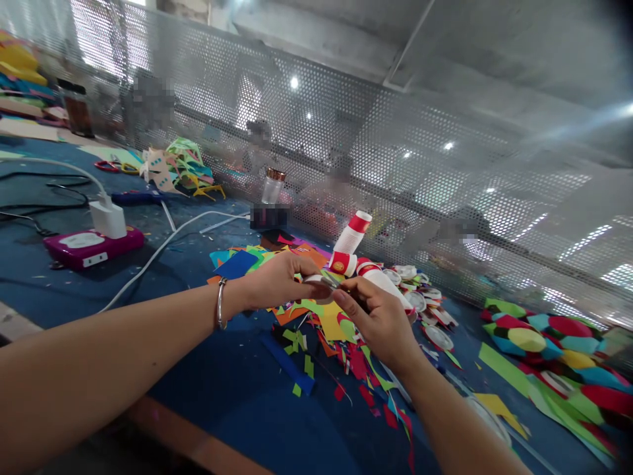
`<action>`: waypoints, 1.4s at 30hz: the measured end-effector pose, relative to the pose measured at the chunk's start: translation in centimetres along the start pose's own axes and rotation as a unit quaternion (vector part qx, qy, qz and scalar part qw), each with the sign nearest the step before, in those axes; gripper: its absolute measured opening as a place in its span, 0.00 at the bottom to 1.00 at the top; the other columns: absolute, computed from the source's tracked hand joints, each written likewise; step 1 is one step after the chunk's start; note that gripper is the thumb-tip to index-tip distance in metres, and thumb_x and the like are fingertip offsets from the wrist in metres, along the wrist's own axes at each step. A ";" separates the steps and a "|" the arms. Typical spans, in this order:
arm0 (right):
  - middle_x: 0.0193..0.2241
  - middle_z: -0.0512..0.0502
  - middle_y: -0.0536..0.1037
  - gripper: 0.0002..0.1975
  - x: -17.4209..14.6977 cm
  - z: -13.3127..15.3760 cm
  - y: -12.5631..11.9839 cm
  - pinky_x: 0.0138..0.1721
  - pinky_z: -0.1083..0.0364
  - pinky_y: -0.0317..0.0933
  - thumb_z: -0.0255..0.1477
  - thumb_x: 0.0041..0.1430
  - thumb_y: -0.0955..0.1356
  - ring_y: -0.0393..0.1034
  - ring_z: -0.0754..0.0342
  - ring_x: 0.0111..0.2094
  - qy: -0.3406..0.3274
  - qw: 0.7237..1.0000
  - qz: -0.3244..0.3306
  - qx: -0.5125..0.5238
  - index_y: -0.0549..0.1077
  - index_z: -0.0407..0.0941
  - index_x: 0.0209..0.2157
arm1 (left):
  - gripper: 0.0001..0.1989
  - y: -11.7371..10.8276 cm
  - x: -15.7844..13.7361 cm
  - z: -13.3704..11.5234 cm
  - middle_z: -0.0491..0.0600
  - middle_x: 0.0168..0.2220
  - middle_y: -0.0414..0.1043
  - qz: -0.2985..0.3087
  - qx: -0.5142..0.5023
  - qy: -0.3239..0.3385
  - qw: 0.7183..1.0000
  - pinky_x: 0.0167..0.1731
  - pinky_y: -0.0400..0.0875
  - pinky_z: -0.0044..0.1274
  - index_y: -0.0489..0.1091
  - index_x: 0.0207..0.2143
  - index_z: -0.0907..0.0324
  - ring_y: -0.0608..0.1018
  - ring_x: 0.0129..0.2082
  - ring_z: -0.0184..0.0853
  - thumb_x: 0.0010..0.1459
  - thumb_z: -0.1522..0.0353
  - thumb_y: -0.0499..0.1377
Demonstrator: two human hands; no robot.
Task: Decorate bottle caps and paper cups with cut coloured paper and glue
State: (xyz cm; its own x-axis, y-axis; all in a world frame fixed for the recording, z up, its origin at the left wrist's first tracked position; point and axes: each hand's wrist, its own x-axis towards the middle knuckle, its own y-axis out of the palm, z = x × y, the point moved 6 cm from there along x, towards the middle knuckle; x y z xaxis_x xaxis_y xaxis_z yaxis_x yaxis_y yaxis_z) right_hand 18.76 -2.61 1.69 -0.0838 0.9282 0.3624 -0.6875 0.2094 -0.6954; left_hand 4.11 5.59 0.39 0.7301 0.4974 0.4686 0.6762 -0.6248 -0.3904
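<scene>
Above a heap of coloured paper, my two hands meet near the middle of the view. My left hand (pixel 281 280), with a silver bangle at its wrist, pinches a small white round piece (pixel 319 288) that looks like part of a paper cup. Fingers curled, my right hand (pixel 373 307) touches the piece's right side. A thin metallic-looking edge shows between the hands; what my right fingers grip is largely hidden. Just behind stand stacked red-and-white paper cups (pixel 352 234), and another stack (pixel 383 284) lies tilted. Paper scraps (pixel 346 343) spread below.
Cut cup pieces (pixel 438 336) lie right of the heap. Coloured paper shapes (pixel 544 336) sit farther right. On the left are a purple power strip (pixel 93 247) with a white plug and cable, scissors (pixel 116 166) and a jar (pixel 273 186). A perforated metal screen (pixel 395 145) borders the blue table.
</scene>
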 end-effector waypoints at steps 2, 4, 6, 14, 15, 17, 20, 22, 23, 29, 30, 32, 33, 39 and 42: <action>0.25 0.52 0.68 0.16 0.0 0.0 0.0 0.26 0.55 0.52 0.45 0.66 0.67 0.58 0.56 0.25 -0.004 1.000 -0.002 -0.013 0.73 0.46 0.38 | 0.11 0.1 0.0 -0.1 0.45 0.28 0.71 0.001 -0.007 0.002 1.000 0.28 0.63 0.20 0.76 0.30 0.60 0.69 0.28 0.27 0.56 0.60 0.65; 0.24 0.52 0.68 0.16 -0.1 0.0 0.0 0.26 0.55 0.52 0.44 0.66 0.67 0.58 0.56 0.24 -0.009 1.000 -0.007 -0.028 0.73 0.46 0.38 | 0.12 0.2 0.0 0.0 0.45 0.29 0.71 0.004 -0.008 -0.005 1.000 0.30 0.64 0.21 0.77 0.30 0.60 0.70 0.30 0.29 0.56 0.59 0.65; 0.24 0.51 0.68 0.15 -0.2 0.2 0.0 0.26 0.55 0.53 0.44 0.66 0.67 0.59 0.56 0.24 -0.018 0.999 -0.012 -0.042 0.73 0.46 0.38 | 0.13 0.2 0.0 0.0 0.46 0.28 0.71 0.005 -0.004 -0.014 1.000 0.31 0.64 0.22 0.77 0.30 0.60 0.70 0.31 0.30 0.56 0.59 0.65; 0.22 0.53 0.66 0.15 -0.5 1.2 -0.1 0.24 0.55 0.51 0.43 0.67 0.66 0.57 0.56 0.22 -0.057 0.993 -0.027 -0.099 0.73 0.46 0.34 | 0.13 0.8 -0.1 0.5 0.45 0.30 0.71 0.028 -0.042 -0.031 0.998 0.33 0.65 0.22 0.77 0.34 0.60 0.70 0.32 0.30 0.55 0.58 0.65; 0.21 0.53 0.65 0.15 -0.5 1.3 -0.1 0.24 0.55 0.51 0.43 0.67 0.66 0.57 0.56 0.22 -0.061 0.992 -0.027 -0.105 0.72 0.46 0.33 | 0.13 0.8 -0.1 0.4 0.45 0.30 0.71 0.028 -0.040 -0.033 0.998 0.33 0.64 0.22 0.77 0.33 0.60 0.70 0.32 0.30 0.55 0.58 0.65; 0.21 0.53 0.65 0.16 -0.5 1.5 -0.1 0.24 0.55 0.51 0.42 0.68 0.66 0.57 0.57 0.22 -0.067 0.991 -0.026 -0.114 0.72 0.46 0.32 | 0.13 0.8 -0.1 0.3 0.45 0.30 0.71 0.031 -0.045 -0.036 0.998 0.33 0.64 0.22 0.77 0.33 0.60 0.70 0.32 0.30 0.55 0.59 0.65; 0.21 0.53 0.65 0.16 -0.5 1.4 -0.1 0.24 0.55 0.50 0.42 0.68 0.65 0.57 0.57 0.21 -0.071 0.989 -0.025 -0.126 0.71 0.46 0.31 | 0.12 0.7 -0.1 0.0 0.44 0.28 0.68 0.036 -0.046 -0.034 0.998 0.31 0.63 0.21 0.74 0.29 0.60 0.68 0.30 0.28 0.54 0.61 0.65; 0.20 0.53 0.64 0.16 -0.5 1.3 -0.1 0.24 0.54 0.49 0.41 0.69 0.65 0.56 0.56 0.21 -0.069 0.989 -0.026 -0.130 0.70 0.47 0.30 | 0.13 0.6 -0.1 -0.1 0.42 0.25 0.64 0.040 -0.033 -0.030 0.998 0.28 0.60 0.21 0.72 0.25 0.61 0.65 0.27 0.27 0.54 0.60 0.66; 0.20 0.53 0.64 0.16 -0.5 1.2 0.0 0.24 0.54 0.49 0.41 0.68 0.65 0.56 0.56 0.21 -0.066 0.990 -0.025 -0.126 0.70 0.47 0.29 | 0.15 0.5 -0.1 -0.1 0.42 0.24 0.62 0.042 -0.025 -0.031 0.998 0.27 0.58 0.21 0.71 0.24 0.61 0.63 0.26 0.27 0.54 0.60 0.66; 0.20 0.54 0.61 0.18 -0.3 0.6 0.0 0.25 0.54 0.49 0.44 0.68 0.65 0.54 0.56 0.22 -0.030 0.997 -0.026 -0.069 0.71 0.47 0.28 | 0.14 0.3 -0.2 0.6 0.41 0.22 0.61 0.061 -0.021 -0.076 0.995 0.23 0.52 0.22 0.74 0.26 0.60 0.60 0.23 0.26 0.54 0.59 0.66; 0.20 0.53 0.61 0.19 -0.3 0.5 -0.1 0.25 0.54 0.49 0.44 0.68 0.65 0.55 0.56 0.23 -0.023 0.997 -0.030 -0.062 0.71 0.47 0.28 | 0.13 0.3 -0.3 0.8 0.41 0.22 0.62 0.058 -0.027 -0.089 0.994 0.23 0.52 0.22 0.75 0.27 0.60 0.61 0.23 0.26 0.53 0.59 0.66; 0.20 0.54 0.62 0.19 -0.1 -0.1 -0.3 0.25 0.55 0.50 0.46 0.67 0.65 0.56 0.55 0.23 0.000 0.998 -0.042 -0.041 0.71 0.47 0.29 | 0.11 0.3 -0.3 1.3 0.42 0.24 0.66 0.046 -0.070 -0.118 0.989 0.24 0.55 0.22 0.76 0.30 0.61 0.64 0.24 0.26 0.52 0.61 0.67; 0.20 0.54 0.61 0.20 0.1 -0.6 -0.4 0.24 0.55 0.49 0.47 0.66 0.65 0.55 0.55 0.23 0.013 0.998 -0.047 -0.028 0.70 0.47 0.29 | 0.10 0.3 -0.3 1.5 0.43 0.26 0.69 0.041 -0.109 -0.134 0.984 0.25 0.58 0.22 0.76 0.31 0.61 0.67 0.26 0.27 0.51 0.63 0.67; 0.17 0.58 0.55 0.26 0.8 -3.1 0.2 0.18 0.57 0.44 0.55 0.64 0.63 0.47 0.58 0.17 0.077 0.995 -0.033 0.052 0.67 0.47 0.27 | 0.11 0.2 -0.3 3.2 0.49 0.36 0.76 0.013 -0.300 -0.234 0.925 0.34 0.68 0.23 0.74 0.34 0.62 0.75 0.35 0.31 0.47 0.68 0.68; 0.16 0.58 0.54 0.27 0.7 -3.5 0.7 0.17 0.57 0.44 0.56 0.63 0.61 0.46 0.59 0.16 0.091 0.994 -0.015 0.059 0.68 0.46 0.28 | 0.11 0.0 -0.2 3.5 0.49 0.37 0.76 0.010 -0.311 -0.245 0.918 0.36 0.68 0.23 0.74 0.34 0.62 0.75 0.37 0.31 0.47 0.70 0.68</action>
State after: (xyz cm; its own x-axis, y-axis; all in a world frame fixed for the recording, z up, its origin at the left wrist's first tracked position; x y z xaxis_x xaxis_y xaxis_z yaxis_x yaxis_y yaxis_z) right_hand 20.72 -0.74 -0.68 0.0627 0.9647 0.2556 -0.7682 0.2102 -0.6047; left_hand 4.26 7.57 -2.45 0.8015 0.5980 -0.0070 0.5866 -0.7839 0.2035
